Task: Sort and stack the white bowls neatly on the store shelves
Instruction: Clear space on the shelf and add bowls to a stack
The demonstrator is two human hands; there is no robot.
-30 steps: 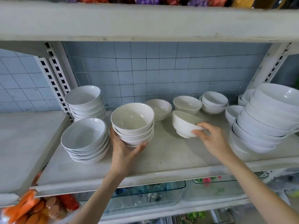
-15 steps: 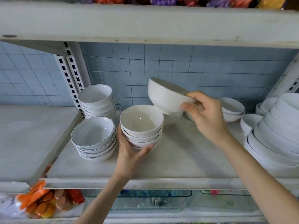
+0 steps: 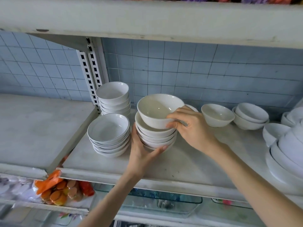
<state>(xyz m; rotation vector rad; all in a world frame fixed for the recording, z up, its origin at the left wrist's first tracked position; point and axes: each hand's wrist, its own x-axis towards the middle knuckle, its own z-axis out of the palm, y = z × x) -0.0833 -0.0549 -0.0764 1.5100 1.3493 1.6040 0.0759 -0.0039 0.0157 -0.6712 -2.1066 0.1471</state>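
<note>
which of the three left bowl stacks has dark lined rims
The front-left stack of shallow white bowls, beside the left hand. Its rims carry a dark line; the stack behind it and the held stack are plain white.

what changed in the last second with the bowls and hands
The right hand lifted a loose white bowl off the shelf, right of the middle stack, and carried it left. The bowl now sits atop that stack, its rim still gripped. The left hand stayed cupped around the stack's base. The dark-rimmed stack and rear stack did not move.
</note>
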